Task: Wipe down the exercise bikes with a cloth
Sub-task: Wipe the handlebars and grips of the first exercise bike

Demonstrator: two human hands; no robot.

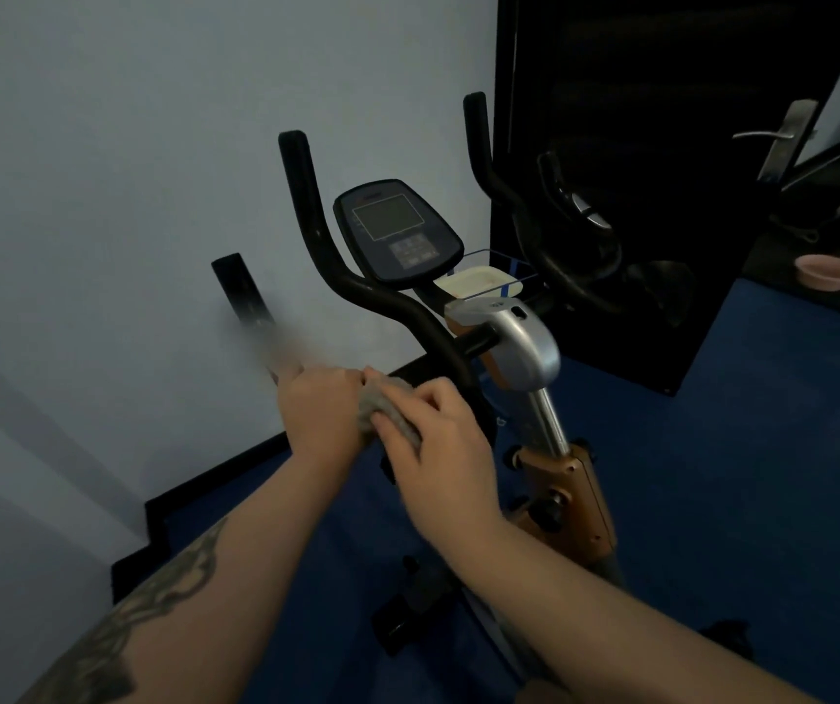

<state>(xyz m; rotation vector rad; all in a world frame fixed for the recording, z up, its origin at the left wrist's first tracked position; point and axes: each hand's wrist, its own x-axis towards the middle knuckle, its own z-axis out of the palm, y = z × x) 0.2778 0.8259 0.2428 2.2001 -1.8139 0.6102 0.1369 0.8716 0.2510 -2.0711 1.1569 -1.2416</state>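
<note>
An exercise bike point(519, 348) stands in front of me with black handlebars point(336, 266), a dark console point(397, 231) and an orange and silver stem. A grey cloth point(382, 406) is bunched between both hands, just in front of the handlebar's lower bend. My left hand point(319, 414) grips the cloth from the left with curled fingers. My right hand point(438, 439) pinches it from the right. A blurred dark bar with a pale lower part point(250, 312) rises behind my left hand.
A pale wall point(128, 170) is close on the left, with black skirting along blue carpet point(712, 475). A black glossy door point(636, 144) with a metal handle point(783, 139) stands behind the bike. A pink bowl point(827, 276) sits at right. A wire basket holds a cream tray point(479, 282).
</note>
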